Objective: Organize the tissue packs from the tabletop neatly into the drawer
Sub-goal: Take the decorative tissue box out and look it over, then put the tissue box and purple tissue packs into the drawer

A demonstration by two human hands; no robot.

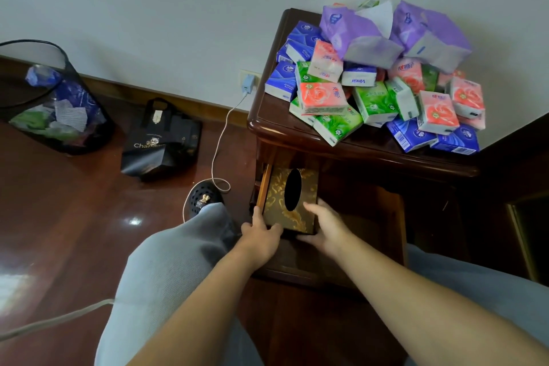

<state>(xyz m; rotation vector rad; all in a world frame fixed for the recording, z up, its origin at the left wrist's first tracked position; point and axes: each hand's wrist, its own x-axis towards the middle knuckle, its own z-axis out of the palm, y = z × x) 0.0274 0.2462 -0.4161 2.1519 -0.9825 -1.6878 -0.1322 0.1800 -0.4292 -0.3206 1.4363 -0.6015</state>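
Several tissue packs in blue, green, pink and purple lie heaped on the dark wooden nightstand top. Below it the drawer stands pulled out. A black and gold tissue box with an oval slot sits in the drawer's left part. My left hand grips the box's near left corner, fingers curled on its edge. My right hand holds the box's near right side, thumb on its top.
A black mesh waste bin with wrappers and a black paper bag stand on the wooden floor at left. A charger is plugged into the wall, its white cable trailing past my shoe and grey-trousered knee.
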